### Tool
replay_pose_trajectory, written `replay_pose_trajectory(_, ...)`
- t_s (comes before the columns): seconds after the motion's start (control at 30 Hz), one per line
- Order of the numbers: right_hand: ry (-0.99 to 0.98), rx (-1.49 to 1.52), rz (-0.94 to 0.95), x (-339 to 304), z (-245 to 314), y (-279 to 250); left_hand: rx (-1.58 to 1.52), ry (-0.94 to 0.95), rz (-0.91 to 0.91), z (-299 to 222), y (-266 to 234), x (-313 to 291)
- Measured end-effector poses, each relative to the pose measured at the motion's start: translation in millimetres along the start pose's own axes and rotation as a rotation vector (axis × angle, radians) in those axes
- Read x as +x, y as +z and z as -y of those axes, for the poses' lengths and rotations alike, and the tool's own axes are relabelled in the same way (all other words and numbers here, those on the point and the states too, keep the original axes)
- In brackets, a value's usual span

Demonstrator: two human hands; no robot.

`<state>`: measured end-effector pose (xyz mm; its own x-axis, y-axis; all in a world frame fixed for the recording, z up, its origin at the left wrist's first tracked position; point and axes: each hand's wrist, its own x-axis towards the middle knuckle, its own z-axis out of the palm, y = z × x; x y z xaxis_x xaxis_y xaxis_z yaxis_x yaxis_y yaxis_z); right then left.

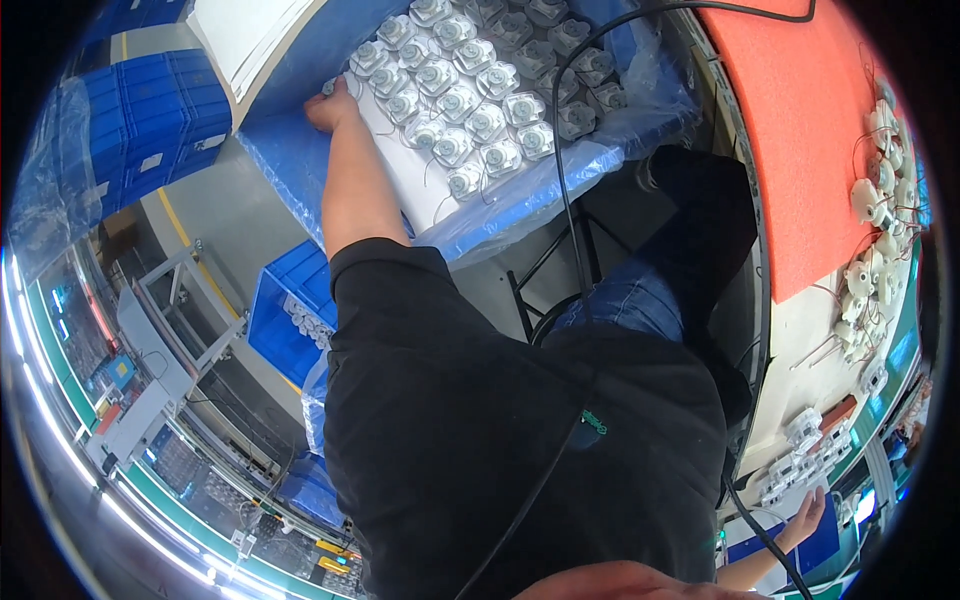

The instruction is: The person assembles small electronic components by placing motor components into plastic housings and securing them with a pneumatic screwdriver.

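Nearest, the black cable [565, 200] hangs from the head down across the torso and over the rows of white round parts [480, 90]. Farther out, the left hand [332, 103] rests at the edge of the white sheet [405, 175] carrying them (its grip is hidden, so I cannot tell if it is pinching). A tug could tilt the sheet and spill parts off the blue-wrapped stack [290, 150]; the cable may snag. Right hand unseen.

A black short-sleeved T-shirt [480, 440] covers the torso — a small green mark sits on its front. Blue jeans [625, 300] show below it. A thin black cable [570, 200] runs down across the shirt — forearms bare
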<state>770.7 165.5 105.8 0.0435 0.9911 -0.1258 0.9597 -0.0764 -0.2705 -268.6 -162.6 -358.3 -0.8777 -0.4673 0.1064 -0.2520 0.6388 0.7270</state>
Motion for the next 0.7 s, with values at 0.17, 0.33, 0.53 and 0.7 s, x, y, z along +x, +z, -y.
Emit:
replay_pose_trajectory(0.17,0.01,-0.013,-0.016,0,4,-2,-0.03,-0.075,0.009,-4,18,6)
replay_pose_trajectory(0.33,0.018,-0.032,0.016,4,7,3,0.061,-0.18,-0.018,-20,15,-4)
replay_pose_trajectory(0.53,-0.018,0.021,0.002,12,3,0,0.018,-0.135,0.132,-18,-5,-7)
replay_pose_trajectory(0.7,-0.066,0.09,-0.006,23,-1,9,0.08,-0.128,0.149,2,-14,3)
